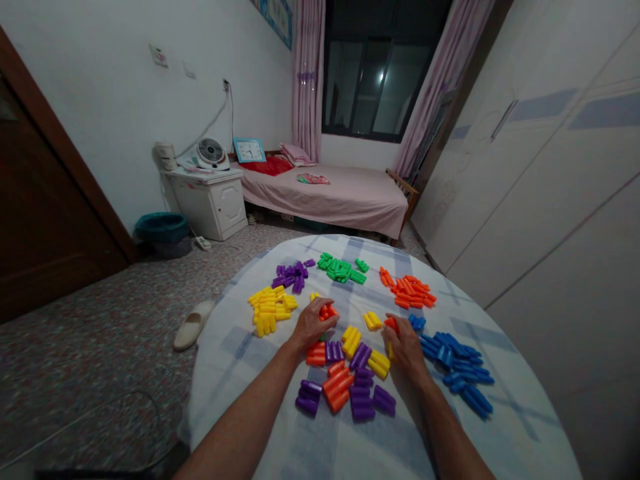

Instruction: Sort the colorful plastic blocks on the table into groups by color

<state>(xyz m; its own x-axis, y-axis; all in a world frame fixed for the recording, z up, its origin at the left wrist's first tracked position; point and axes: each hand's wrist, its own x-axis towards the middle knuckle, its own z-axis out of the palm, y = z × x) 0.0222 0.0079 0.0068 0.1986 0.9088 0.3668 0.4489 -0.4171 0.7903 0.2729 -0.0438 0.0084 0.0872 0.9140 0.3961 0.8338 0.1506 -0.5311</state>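
Coloured plastic tube blocks lie on a round table [280,427] with a pale checked cloth. My left hand [310,323] is curled round an orange block [327,311] near the table's middle. My right hand [406,345] pinches another orange block [391,324] beside a small blue one [417,322]. Between my wrists sits a mixed heap of purple, orange and yellow blocks [345,383]. Sorted piles ring the hands: yellow [270,310], purple [293,273], green [343,268], orange [410,291] and blue [457,370].
A slipper [193,325] lies on the speckled floor left of the table. Further back stand a bed [340,193], a white bedside cabinet [213,200] with a fan, and a teal basin [163,228]. Wardrobe doors [540,187] line the right side.
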